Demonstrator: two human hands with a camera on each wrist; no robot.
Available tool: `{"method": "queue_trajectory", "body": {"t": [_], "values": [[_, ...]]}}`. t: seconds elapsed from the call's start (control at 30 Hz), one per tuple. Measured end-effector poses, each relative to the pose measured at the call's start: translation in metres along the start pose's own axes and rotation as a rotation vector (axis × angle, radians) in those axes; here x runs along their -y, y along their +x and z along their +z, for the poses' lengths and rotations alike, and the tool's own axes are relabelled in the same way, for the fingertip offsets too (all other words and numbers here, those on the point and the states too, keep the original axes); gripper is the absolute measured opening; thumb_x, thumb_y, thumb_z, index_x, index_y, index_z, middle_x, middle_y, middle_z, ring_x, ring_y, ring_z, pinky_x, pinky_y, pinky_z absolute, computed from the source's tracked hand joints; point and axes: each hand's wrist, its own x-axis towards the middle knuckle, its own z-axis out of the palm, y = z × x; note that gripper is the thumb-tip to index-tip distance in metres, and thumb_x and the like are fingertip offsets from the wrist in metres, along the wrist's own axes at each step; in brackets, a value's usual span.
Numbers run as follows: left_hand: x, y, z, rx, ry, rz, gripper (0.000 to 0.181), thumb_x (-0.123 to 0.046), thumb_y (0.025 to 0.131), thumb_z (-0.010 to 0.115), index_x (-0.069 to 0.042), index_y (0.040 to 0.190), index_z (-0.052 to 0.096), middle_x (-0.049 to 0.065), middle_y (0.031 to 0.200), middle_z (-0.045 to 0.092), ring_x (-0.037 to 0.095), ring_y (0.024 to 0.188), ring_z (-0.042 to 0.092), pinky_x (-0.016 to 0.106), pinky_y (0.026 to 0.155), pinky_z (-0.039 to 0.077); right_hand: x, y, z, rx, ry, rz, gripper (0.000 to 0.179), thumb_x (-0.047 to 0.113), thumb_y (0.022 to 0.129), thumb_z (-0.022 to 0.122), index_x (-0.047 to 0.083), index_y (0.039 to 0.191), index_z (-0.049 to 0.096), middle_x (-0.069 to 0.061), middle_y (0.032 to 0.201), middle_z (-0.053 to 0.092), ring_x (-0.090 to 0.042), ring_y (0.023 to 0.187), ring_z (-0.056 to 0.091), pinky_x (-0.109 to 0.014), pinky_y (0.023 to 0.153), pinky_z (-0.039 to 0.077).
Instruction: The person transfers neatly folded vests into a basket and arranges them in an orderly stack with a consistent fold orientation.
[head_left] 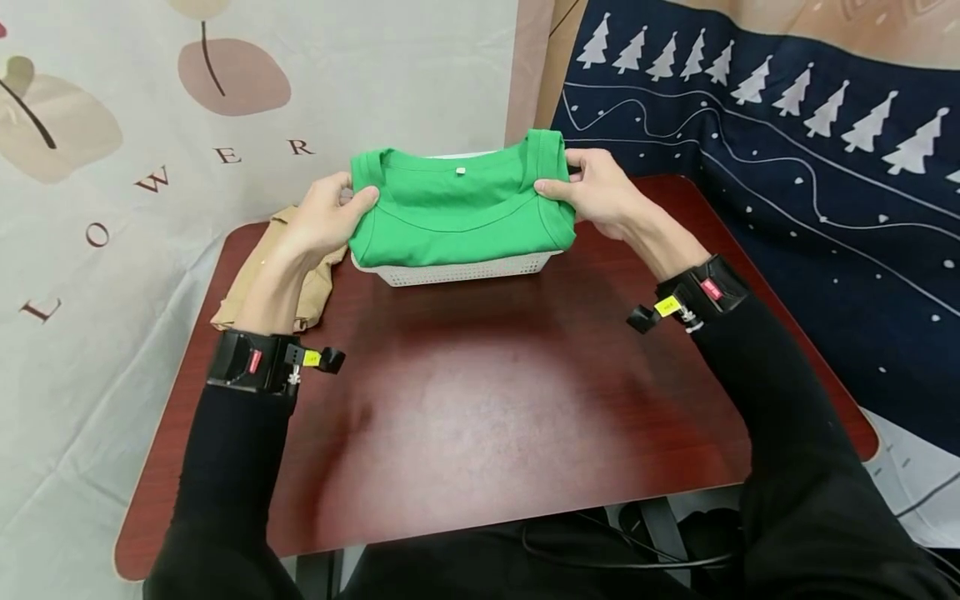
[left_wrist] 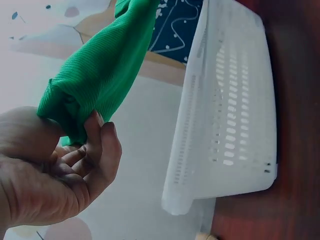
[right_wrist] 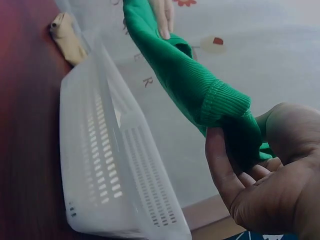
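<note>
A folded green shirt (head_left: pixel 457 212) with a round neckline and a small white label is held up above a white perforated plastic basket (head_left: pixel 465 272). My left hand (head_left: pixel 327 210) pinches its left end between thumb and fingers. At the opposite end, my right hand (head_left: pixel 600 190) grips the fabric the same way, thumb on top. Both wrist views show the shirt (left_wrist: pixel 105 70) apart from the basket (right_wrist: pixel 90 150), with a gap between them. In the head view the shirt hides most of the basket's inside.
A folded tan garment (head_left: pixel 315 292) lies on the dark red table (head_left: pixel 480 417), left of the basket and partly behind my left forearm. A pale printed cloth (head_left: pixel 420 75) hangs behind, and a navy cloth with white trees (head_left: pixel 750 167) hangs at the right.
</note>
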Motion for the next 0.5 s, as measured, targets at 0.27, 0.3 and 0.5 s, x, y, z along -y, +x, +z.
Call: {"method": "queue_trajectory", "body": {"t": [0.27,0.3,0.5], "values": [[-0.008,0.038,-0.008,0.056,-0.054,-0.198,0.048,-0.042,0.119,0.048,-0.007,0.151,0.056,-0.012,0.092,0.071,0.002,0.071,0.073,0.024,0.072,0.066,0.008,0.033,-0.003,-0.02,-0.077,0.076,0.055,0.014,0.112,0.069,0.003,0.163,0.053,-0.002,0.119,0.08,-0.01,0.095,0.083,-0.033,0.08,0.072],[-0.01,0.042,-0.008,0.059,-0.042,-0.216,0.05,-0.043,0.12,0.047,-0.007,0.154,0.054,-0.011,0.094,0.069,0.002,0.072,0.072,0.024,0.072,0.067,0.009,0.037,-0.003,-0.019,-0.083,0.089,0.055,0.014,0.113,0.069,0.002,0.163,0.053,-0.002,0.12,0.079,-0.011,0.095,0.083,-0.032,0.08,0.072],[-0.017,0.062,-0.005,0.038,0.05,-0.283,0.048,-0.042,0.12,0.041,-0.009,0.153,0.051,-0.002,0.11,0.056,0.004,0.078,0.065,0.025,0.07,0.066,0.016,0.059,-0.005,-0.018,-0.124,0.158,0.052,0.017,0.113,0.068,0.004,0.161,0.054,-0.002,0.122,0.072,-0.009,0.092,0.081,-0.03,0.08,0.072]]}}
